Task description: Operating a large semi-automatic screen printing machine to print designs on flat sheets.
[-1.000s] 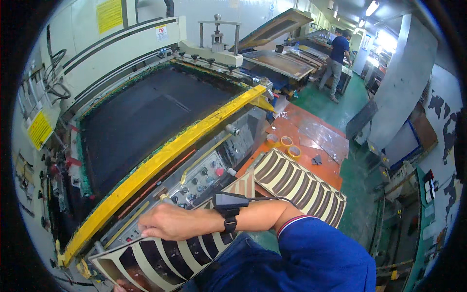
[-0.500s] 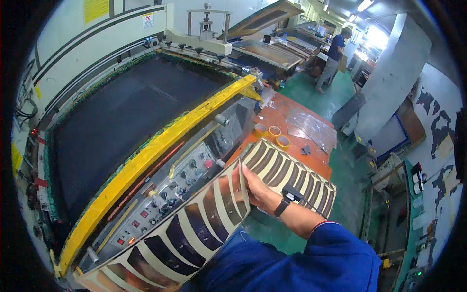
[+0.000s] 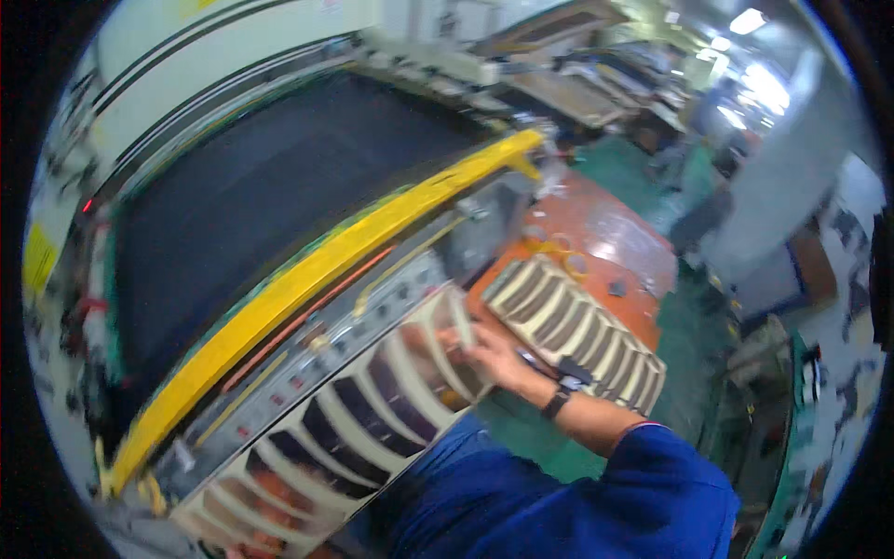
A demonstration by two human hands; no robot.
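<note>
A long glossy sheet (image 3: 345, 419), printed with dark curved bars on a cream ground, slants across the front of the machine. My right hand (image 3: 494, 359) grips its upper right end, the thumb side over the edge. Beside the sheet's lower left end, a small blurred part of my left hand (image 3: 244, 550) shows at the picture's bottom, closed on the edge; most of it is cut off. The sheet's shiny bars mirror skin-coloured patches. Just right of my right hand, a stack of similar striped sheets (image 3: 577, 326) lies on an orange-brown table (image 3: 610, 228).
A printing machine with a dark screen bed (image 3: 279, 205) fills the left, fronted by a yellow bar (image 3: 326, 303) and a control panel (image 3: 307, 359). Tape rolls (image 3: 570, 265) lie behind the stack. A grey pillar (image 3: 782, 186) stands at right beside green floor (image 3: 694, 317).
The view has shifted, and the whole scene sits slightly differently and blurred. The sheet lies flatter, turned more toward me, still in my right hand. Part of my left hand now shows at the bottom.
</note>
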